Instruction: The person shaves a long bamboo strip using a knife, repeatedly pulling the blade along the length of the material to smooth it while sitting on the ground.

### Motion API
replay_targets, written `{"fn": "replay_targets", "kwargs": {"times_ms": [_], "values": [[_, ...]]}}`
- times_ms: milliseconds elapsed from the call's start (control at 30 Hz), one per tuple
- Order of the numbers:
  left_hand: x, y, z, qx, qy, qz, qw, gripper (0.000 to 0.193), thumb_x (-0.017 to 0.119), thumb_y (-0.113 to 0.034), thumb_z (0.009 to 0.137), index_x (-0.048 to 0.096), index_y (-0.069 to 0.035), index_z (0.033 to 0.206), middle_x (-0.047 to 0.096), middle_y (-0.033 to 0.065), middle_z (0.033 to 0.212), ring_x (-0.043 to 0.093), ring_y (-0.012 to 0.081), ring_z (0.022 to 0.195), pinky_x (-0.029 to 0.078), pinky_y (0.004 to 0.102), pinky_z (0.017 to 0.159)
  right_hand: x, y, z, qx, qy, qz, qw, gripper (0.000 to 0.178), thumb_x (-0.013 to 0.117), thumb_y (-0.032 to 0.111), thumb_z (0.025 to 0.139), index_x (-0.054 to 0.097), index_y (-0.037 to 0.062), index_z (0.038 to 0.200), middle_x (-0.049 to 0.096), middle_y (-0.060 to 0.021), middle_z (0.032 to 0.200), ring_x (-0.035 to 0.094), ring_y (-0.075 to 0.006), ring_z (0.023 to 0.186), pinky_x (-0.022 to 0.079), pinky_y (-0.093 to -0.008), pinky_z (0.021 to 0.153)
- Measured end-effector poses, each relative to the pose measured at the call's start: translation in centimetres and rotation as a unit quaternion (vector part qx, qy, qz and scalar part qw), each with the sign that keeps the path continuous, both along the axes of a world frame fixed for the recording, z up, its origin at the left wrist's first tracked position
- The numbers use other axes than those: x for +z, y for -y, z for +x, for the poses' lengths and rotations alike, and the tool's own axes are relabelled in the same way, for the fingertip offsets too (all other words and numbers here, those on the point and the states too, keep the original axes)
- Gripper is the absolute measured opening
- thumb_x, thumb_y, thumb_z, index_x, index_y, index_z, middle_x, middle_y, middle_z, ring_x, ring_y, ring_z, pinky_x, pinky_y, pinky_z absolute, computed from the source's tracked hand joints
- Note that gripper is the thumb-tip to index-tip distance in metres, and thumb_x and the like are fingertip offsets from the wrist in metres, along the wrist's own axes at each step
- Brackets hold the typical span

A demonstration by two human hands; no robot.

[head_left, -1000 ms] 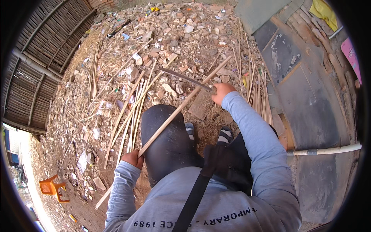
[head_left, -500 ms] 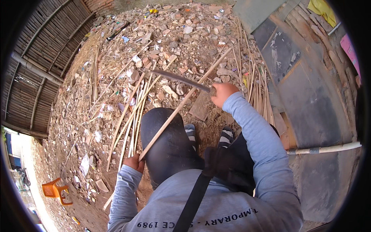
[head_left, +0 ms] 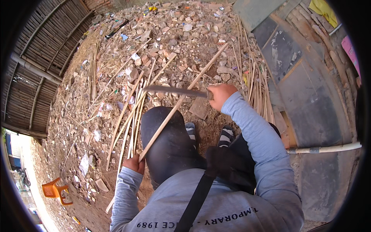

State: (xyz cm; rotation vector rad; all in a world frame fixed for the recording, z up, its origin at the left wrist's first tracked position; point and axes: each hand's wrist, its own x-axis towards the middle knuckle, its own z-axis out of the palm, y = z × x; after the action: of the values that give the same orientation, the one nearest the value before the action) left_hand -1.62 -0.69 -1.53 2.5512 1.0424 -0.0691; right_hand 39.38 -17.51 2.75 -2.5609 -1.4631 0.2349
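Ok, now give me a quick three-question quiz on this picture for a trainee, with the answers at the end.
1. Multiple choice: what does the right hand hold?
a) a white pipe
b) a long-bladed tool
c) a yellow cloth

2. True or false: the left hand grips a pale strip that crosses over the left knee in this view.

3. Fill in the blank: the chair toward the lower left of the picture is ____ in colour.

Key: 1. b; 2. true; 3. orange.
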Motion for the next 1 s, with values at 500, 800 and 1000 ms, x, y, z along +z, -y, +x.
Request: {"fn": "replay_targets", "kwargs": {"times_ms": [500,800,1000], "values": [[2.6,-0.4,-1.2,-0.030,-0.027,-0.044,0.998,0.023,0.060,-0.024,0.087,0.061,-0.002,0.079,0.061,0.0236,0.068,0.061,0.0444,0.066,0.049,0.0489,0.061,-1.1,0.8,1.6,-0.046,-0.034,-0.027,0.998,0.026,0.068,0.027,0.073,0.063,0.0096,0.091,0.067,-0.0159,0.084,0.065,-0.0368,0.080,0.052,-0.0475,0.075],[3.4,-0.3,-1.6,0.006,-0.023,-0.064,0.998,0.022,0.060,-0.022,0.087,0.063,-0.002,0.080,0.061,0.0235,0.067,0.061,0.0435,0.066,0.049,0.0480,0.060,0.3,0.1,-0.4,0.011,0.012,-0.030,0.999,0.023,0.068,0.025,0.072,0.064,0.0105,0.089,0.067,-0.0137,0.080,0.065,-0.0342,0.083,0.052,-0.0473,0.074],[3.2,-0.6,-1.5,0.004,-0.004,-0.074,0.997,0.021,0.059,-0.021,0.087,0.065,-0.002,0.081,0.062,0.0221,0.067,0.062,0.0409,0.064,0.050,0.0457,0.059,-2.2,2.1,4.4,-0.143,-0.041,0.003,0.989,0.025,0.067,0.026,0.075,0.066,0.0127,0.096,0.068,-0.0141,0.087,0.065,-0.0343,0.086,0.052,-0.0457,0.078]]}}
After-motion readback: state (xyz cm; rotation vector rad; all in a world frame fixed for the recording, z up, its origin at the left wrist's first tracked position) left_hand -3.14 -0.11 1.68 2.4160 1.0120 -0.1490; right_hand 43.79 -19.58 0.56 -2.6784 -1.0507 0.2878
